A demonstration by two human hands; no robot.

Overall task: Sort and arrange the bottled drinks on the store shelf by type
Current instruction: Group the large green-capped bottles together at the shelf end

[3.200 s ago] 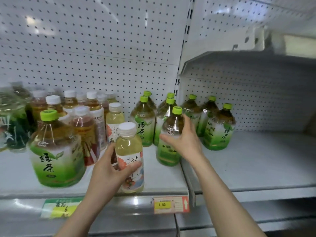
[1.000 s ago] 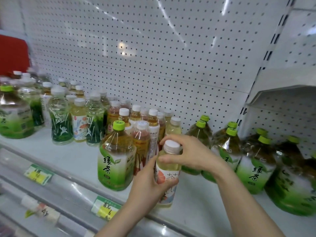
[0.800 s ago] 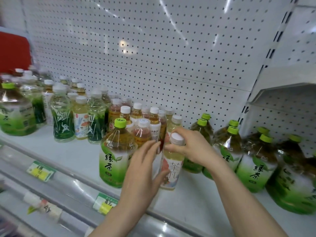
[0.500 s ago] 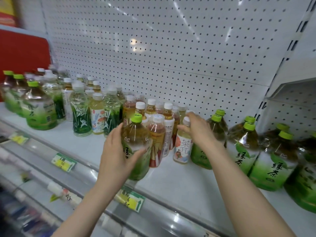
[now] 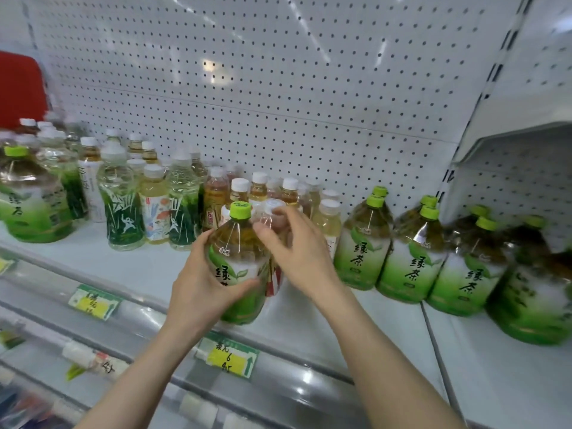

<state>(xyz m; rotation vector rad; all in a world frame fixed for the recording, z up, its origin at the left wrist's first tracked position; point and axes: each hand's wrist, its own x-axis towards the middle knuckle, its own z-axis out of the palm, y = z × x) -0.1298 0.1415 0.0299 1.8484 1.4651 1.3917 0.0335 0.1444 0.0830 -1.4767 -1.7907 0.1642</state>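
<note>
Right hand (image 5: 297, 255) now off pale bottle (image 5: 328, 221)

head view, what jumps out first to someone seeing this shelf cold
At centre, the left hand grips a big green-capped green tea bottle at the shelf front, while the right hand reaches to a smaller red-labelled bottle beside it. To the right stands a row of matching green tea bottles.

— What's behind it all?
— A white pegboard wall (image 5: 278, 88), with a red panel (image 5: 18, 88) at the far left.
— And along the front edge?
— Yellow-green price tags (image 5: 230, 356), one further left (image 5: 93, 301).
</note>
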